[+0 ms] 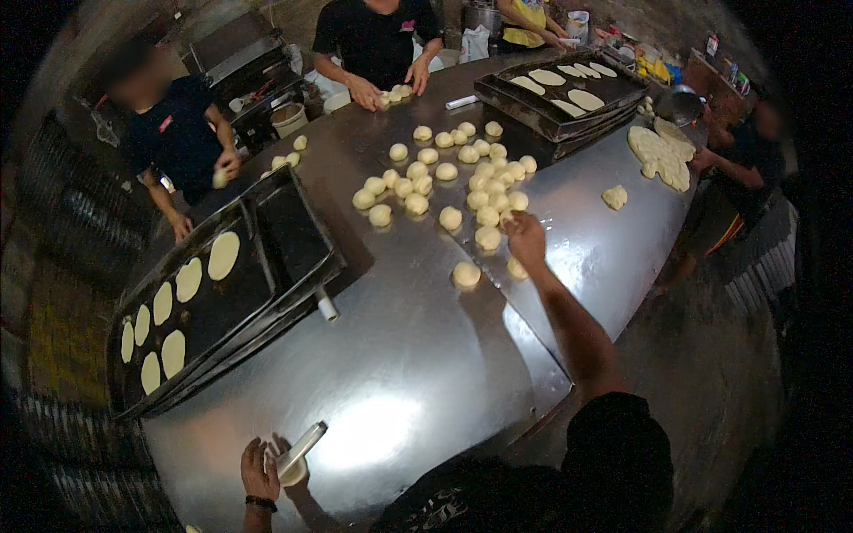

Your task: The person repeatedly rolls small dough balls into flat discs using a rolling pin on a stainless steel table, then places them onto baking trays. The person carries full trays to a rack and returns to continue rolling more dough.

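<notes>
My right hand [526, 234] reaches across the steel table [400, 333], its fingertips at a dough ball [506, 216] on the near side of a loose cluster of dough balls [418, 170]. Whether the fingers close on the ball cannot be told. At the lower left, my left hand [261, 470] is beside a metal rolling pin [303, 448], which lies over a small flattened piece of dough [293, 473]. Its fingers are spread near the pin's end; the contact is unclear. Another dough ball [517, 268] is partly hidden by my right forearm.
Black baking trays [220, 300] with flat dough ovals stand at left; more stacked trays [560, 126] stand at the far right. A large dough mass [660, 154] and a small lump [614, 197] lie on the right. Several co-workers stand around the table.
</notes>
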A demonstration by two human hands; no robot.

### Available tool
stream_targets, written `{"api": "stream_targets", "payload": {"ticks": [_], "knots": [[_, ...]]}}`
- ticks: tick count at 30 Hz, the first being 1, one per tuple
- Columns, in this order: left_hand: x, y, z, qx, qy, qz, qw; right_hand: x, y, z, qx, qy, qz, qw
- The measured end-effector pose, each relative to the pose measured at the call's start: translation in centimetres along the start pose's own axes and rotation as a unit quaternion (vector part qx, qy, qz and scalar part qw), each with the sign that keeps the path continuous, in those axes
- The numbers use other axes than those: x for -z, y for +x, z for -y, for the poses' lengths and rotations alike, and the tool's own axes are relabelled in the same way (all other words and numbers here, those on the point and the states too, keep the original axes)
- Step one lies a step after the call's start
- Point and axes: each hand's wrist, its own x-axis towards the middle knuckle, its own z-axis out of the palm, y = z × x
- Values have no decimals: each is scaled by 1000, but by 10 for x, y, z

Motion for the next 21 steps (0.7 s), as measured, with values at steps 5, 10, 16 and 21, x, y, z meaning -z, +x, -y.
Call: {"api": "stream_targets", "payload": {"ticks": [5, 10, 16, 21], "knots": [[-70, 149, -126, -52, -189, -28, 980, 24, 115, -82, 86, -372, 65, 922], [-148, 298, -288, -199, -100, 70, 972, 16, 164, -123, -158, -354, 85, 918], [-217, 419, -389, -198, 140, 146, 959, -25, 216, -125, -106, -358, 115, 921], [-260, 451, -419, -197, 172, 129, 957, -45, 234, -112, 6, -241, 229, 943]]}}
